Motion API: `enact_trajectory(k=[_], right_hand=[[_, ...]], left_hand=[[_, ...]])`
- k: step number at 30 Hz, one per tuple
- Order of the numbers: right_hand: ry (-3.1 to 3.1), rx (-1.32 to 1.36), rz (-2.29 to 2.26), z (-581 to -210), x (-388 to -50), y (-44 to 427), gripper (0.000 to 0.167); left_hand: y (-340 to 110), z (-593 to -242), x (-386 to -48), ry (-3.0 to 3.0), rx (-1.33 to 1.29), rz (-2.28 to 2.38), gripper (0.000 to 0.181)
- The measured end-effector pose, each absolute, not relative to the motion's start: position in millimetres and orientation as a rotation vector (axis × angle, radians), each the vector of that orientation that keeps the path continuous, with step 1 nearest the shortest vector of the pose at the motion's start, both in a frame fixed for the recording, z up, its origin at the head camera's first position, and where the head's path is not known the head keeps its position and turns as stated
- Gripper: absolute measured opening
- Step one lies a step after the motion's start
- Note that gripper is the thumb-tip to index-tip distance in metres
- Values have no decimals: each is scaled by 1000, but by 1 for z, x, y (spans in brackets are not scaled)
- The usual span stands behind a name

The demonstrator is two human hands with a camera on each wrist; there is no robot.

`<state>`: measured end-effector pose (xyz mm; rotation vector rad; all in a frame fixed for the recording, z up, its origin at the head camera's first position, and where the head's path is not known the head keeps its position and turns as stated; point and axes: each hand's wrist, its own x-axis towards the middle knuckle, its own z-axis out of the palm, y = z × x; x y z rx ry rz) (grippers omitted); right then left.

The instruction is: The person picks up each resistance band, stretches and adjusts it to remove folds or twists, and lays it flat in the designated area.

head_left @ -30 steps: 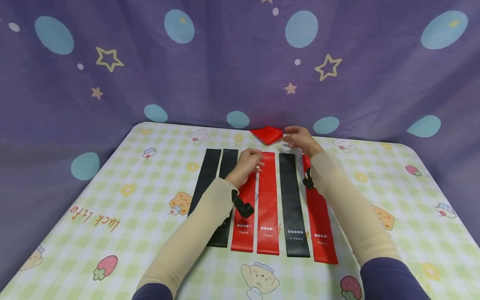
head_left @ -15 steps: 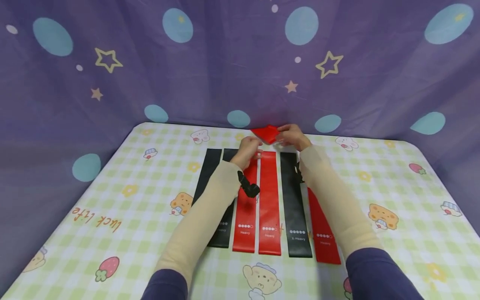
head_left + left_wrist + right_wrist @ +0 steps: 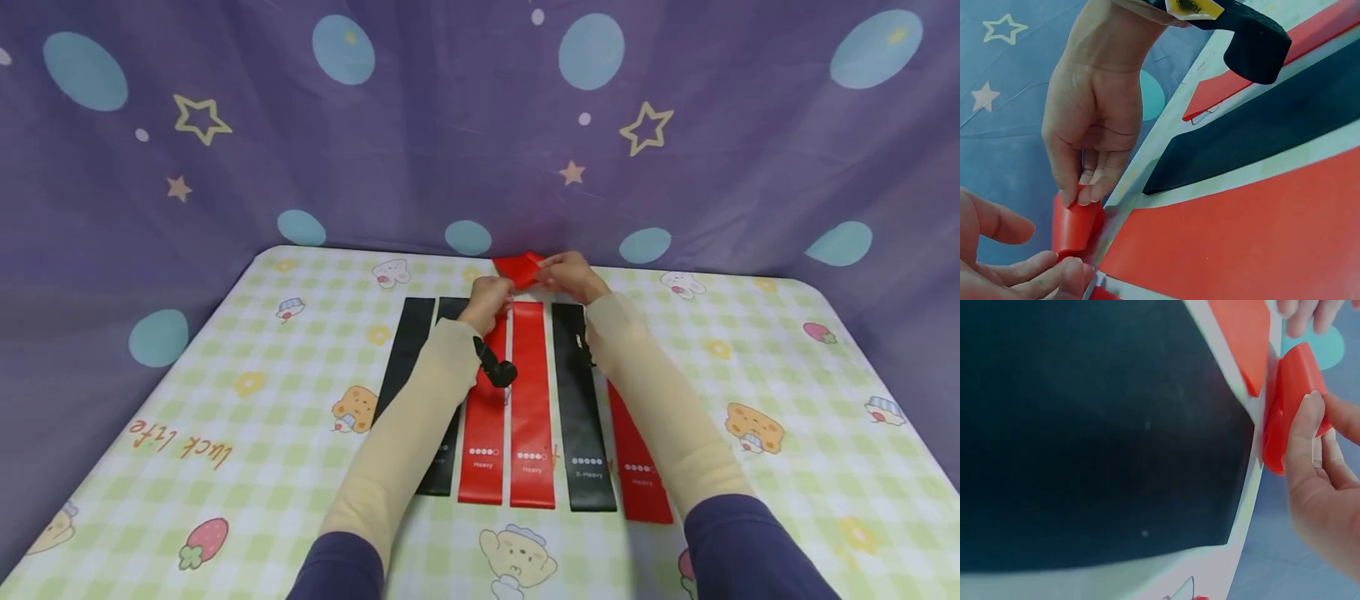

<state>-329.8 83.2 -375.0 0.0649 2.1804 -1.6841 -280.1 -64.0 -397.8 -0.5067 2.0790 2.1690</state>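
A folded red resistance band lies at the table's back edge. My right hand pinches it between thumb and fingers, which the right wrist view shows clearly on the red band. My left hand is just in front and to the left; in the left wrist view its fingers lie close to the band's lower end, thumb held apart. Whether they touch it I cannot tell. Flat bands lie side by side nearer me, among them a red Heavy band and a black X-Heavy band.
Two black bands lie at the row's left, partly under my left arm. A red band at the right is partly hidden by my right arm. A checked tablecloth covers the table; a purple curtain hangs behind.
My right hand has moved left onto the folded red band and taken hold of it. The left hand has moved up and away from me, towards the same band. The flat bands stay put.
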Motion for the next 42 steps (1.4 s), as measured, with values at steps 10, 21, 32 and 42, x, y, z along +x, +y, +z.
enact_trajectory(k=[10,21,32,42], right_hand=[[2005,89,-1827,-372,-316,81,39],[2163,78,-1778,-368,-300,82,36],[2314,-157,-1758,-364,-286,83,30],[2369,-220,-1873,-364,-277,88,22]], left_hand=[[-64,-384,-269,2250,-541,1987,24],[-67,-383,-269,2351,-480,2032,31],[-63,-374,-260,2350,-372,2322,16],[-65,-366,-258,2575,-110,2090,24]])
